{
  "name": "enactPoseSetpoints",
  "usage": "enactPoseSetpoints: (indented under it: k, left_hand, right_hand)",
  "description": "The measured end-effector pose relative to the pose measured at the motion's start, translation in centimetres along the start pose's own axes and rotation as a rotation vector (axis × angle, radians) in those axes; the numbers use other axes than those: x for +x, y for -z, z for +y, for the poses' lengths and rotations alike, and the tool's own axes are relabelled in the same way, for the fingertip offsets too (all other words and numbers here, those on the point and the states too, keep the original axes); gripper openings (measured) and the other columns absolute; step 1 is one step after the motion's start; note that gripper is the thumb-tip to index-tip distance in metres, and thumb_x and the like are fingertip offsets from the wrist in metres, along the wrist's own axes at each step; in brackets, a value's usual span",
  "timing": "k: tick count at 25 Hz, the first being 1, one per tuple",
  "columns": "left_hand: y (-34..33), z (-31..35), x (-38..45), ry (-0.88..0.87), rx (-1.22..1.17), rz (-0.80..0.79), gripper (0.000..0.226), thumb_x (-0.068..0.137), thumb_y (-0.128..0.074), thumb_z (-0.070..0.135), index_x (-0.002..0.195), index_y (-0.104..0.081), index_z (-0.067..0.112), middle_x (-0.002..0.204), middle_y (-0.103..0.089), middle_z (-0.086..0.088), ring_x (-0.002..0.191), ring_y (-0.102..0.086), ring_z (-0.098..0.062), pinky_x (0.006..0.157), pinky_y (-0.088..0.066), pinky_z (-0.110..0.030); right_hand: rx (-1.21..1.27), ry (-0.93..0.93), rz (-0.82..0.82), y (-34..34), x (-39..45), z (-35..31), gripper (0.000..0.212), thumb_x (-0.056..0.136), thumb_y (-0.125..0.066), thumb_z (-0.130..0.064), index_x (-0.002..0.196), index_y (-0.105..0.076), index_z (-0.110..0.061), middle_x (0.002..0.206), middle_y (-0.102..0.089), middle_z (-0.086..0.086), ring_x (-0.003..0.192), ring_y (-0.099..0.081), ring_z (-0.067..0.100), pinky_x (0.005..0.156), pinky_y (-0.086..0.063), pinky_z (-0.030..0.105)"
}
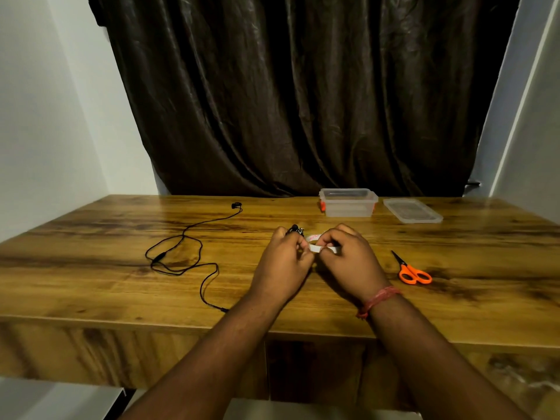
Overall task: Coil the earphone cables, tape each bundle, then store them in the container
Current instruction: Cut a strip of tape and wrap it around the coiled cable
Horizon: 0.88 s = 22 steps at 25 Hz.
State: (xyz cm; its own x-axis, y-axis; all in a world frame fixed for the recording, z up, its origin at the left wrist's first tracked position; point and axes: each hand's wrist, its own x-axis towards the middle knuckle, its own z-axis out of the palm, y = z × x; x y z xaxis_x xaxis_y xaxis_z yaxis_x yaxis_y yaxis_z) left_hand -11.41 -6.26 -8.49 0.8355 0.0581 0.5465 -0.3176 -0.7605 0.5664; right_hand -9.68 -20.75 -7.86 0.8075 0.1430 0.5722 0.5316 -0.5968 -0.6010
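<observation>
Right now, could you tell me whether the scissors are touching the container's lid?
Apart. The head view shows bare table between the orange scissors and the clear lid lying farther back.

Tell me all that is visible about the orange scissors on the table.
The scissors have two orange loop handles that look like plastic and short dark blades, shut together. They lie flat on the wooden table, to the right of the right hand, blades pointing away and slightly left, handles toward the person. Nothing touches them but the table.
</observation>
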Motion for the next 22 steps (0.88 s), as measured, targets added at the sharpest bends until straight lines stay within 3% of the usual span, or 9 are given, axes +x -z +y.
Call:
enactPoseSetpoints:
  k: [2,6,10,14,17,22]
  left_hand:
    - [0.0,-0.3,0.1,0.025,-0.042,0.011,0.002,0.089,-0.060,0.022,0.088,-0.057,0.022,0.098,-0.047,0.005,0.079,-0.050,-0.006,0.071,-0.050,-0.026]
    - [0.3,-0.4,0.2,0.156,-0.455,-0.043,0.006,0.091,-0.060,0.010,0.085,-0.061,0.009,0.101,-0.047,-0.002,0.085,-0.058,-0.017,0.066,-0.062,-0.037]
    - [0.6,-0.3,0.4,0.279,-0.768,-0.107,0.005,0.092,-0.060,0.004,0.087,-0.062,0.004,0.115,-0.048,-0.012,0.106,-0.061,-0.031,0.082,-0.060,-0.040]
    - [1.3,0.0,0.5,0.378,-1.011,-0.164,0.010,0.095,-0.057,0.005,0.087,-0.062,0.006,0.124,-0.058,-0.018,0.109,-0.066,-0.030,0.088,-0.058,-0.036]
    - [1.8,0.2,0.6,0.384,-1.106,-0.204,0.013,0.098,-0.049,0.003,0.089,-0.059,0.006,0.118,-0.067,-0.018,0.103,-0.070,-0.027,0.096,-0.054,-0.040]
    - [2.4,0.4,0.6,0.388,-1.267,-0.227,0.021,0.097,-0.043,-0.003,0.083,-0.059,0.003,0.103,-0.066,-0.022,0.105,-0.069,-0.028,0.096,-0.052,-0.048]
  right_hand:
    - [0.057,-0.044,0.024,0.2,0.0,0.0,0.009,0.084,-0.061,-0.014,0.078,-0.065,-0.019,0.086,-0.055,-0.009,0.087,-0.053,0.012,0.074,-0.044,0.030]
    - [0.250,-0.143,0.071,1.1,0.2,0.0,0.018,0.090,-0.055,-0.008,0.075,-0.065,-0.013,0.086,-0.059,-0.002,0.083,-0.055,0.011,0.070,-0.039,0.026]
    - [0.400,-0.236,0.076,1.1,0.3,0.4,0.024,0.092,-0.051,-0.010,0.073,-0.064,-0.014,0.085,-0.062,0.002,0.084,-0.057,0.020,0.073,-0.046,0.033]
    - [0.557,-0.289,0.091,1.4,0.4,0.3,0.024,0.084,-0.050,-0.017,0.064,-0.062,-0.019,0.069,-0.059,-0.001,0.075,-0.055,0.018,0.067,-0.041,0.030]
    - [0.682,-0.346,0.100,1.6,0.5,0.2,0.018,0.070,-0.048,-0.022,0.060,-0.063,-0.019,0.062,-0.057,-0.003,0.073,-0.054,0.021,0.070,-0.040,0.033]
    - [0.766,-0.355,0.105,1.7,0.6,0.3,0.021,0.070,-0.046,-0.021,0.057,-0.062,-0.022,0.060,-0.056,-0.007,0.074,-0.051,0.021,0.073,-0.040,0.036]
